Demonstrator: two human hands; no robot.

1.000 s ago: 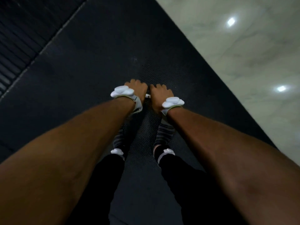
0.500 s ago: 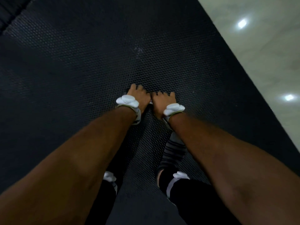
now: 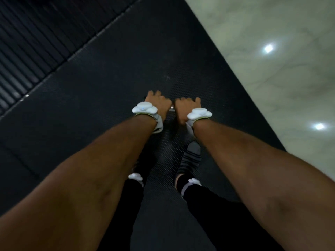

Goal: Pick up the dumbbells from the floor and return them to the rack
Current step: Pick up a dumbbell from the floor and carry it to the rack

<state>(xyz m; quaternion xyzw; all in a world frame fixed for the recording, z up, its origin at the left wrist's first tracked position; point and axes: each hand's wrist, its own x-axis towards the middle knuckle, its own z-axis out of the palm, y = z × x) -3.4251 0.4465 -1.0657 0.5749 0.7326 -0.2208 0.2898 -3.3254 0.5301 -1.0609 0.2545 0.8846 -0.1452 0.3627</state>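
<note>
Seen from above, the left hand [image 3: 159, 103] and right hand [image 3: 186, 109], side by side, each stay curled round a metal bar [image 3: 171, 109] glinting between them, likely a dumbbell handle, as ribbed flooring [image 3: 36, 42] reappears far left, suggesting the carry continues.

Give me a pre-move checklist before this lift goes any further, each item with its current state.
1. Left hand curled round the metal bar: ok.
2. Right hand curled round the same bar: ok.
3. Dumbbell heads visible and free of the feet: cannot tell, the hands and forearms hide them.
4. Both feet on the black rubber mat, right foot in plain view: ok.
5. Rack in sight for the return: not ok, only the mat, a ribbed dark surface and pale tiled floor show.
6. Picture sharp enough to judge finger placement: not ok, the knuckles are blurred.
</note>
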